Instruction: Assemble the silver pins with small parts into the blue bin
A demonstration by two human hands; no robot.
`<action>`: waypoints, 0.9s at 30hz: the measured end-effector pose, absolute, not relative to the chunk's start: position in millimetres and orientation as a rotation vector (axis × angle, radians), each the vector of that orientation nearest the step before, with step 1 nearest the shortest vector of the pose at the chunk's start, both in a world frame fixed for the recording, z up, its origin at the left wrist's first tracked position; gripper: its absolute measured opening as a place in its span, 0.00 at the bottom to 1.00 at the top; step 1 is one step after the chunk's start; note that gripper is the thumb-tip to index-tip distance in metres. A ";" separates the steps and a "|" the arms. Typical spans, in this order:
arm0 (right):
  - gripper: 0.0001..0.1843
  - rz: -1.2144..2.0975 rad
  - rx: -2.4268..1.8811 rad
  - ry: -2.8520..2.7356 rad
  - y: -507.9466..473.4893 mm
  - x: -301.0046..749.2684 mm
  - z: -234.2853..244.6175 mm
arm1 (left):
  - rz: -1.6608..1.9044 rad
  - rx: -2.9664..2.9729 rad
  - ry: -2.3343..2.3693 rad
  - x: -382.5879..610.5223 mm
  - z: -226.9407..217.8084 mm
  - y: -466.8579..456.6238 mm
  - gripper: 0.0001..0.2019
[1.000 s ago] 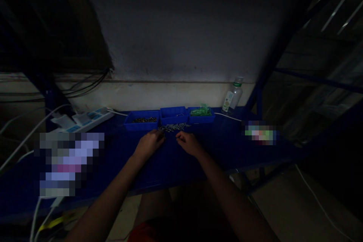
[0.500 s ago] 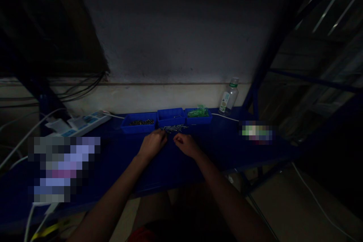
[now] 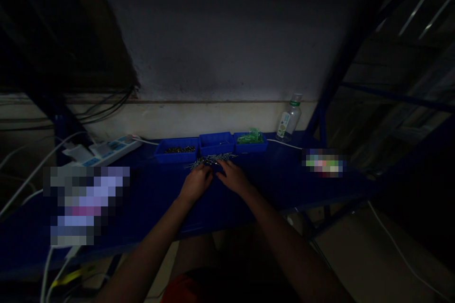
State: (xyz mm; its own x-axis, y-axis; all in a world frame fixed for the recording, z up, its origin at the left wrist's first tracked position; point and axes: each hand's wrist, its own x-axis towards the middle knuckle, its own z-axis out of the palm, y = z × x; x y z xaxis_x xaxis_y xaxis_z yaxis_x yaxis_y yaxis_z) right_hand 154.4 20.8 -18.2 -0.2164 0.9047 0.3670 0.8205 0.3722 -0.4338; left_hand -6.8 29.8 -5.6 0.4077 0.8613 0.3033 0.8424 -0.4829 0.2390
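A loose heap of thin metal pins (image 3: 212,158) lies on the blue bench (image 3: 270,184) in front of three small blue trays. My left hand (image 3: 196,182) rests at the near left edge of the heap, fingers curled and pinched together. My right hand (image 3: 232,176) sits beside it, almost touching, with fingers reaching into the pins. The light is too dim to make out what either hand holds. The left tray (image 3: 176,150) holds dark small parts, the middle tray (image 3: 216,140) looks nearly bare, and the right tray (image 3: 250,140) holds green parts.
A clear plastic bottle (image 3: 289,121) stands at the back right by the wall. A white power strip (image 3: 106,149) with cables lies at the back left. Blue shelf posts (image 3: 329,90) rise on the right. Blurred patches cover items at left and right.
Both hands have drawn closer together and moved slightly toward the pin heap. The view has shifted a little.
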 end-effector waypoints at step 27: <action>0.13 0.075 -1.773 -2.063 30.1 137.6 -10.8 | 0.742 2.509 1.552 -9.6 -7.4 35.6 0.08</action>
State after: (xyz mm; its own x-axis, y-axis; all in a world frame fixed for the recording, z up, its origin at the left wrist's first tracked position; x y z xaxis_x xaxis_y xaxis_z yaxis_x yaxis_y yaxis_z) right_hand 137.6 30.1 -10.8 -0.1011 0.9561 0.2749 0.9336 0.1867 -0.3059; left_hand -9.6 35.6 -7.4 0.3622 0.8636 0.3507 0.8152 -0.4760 0.3301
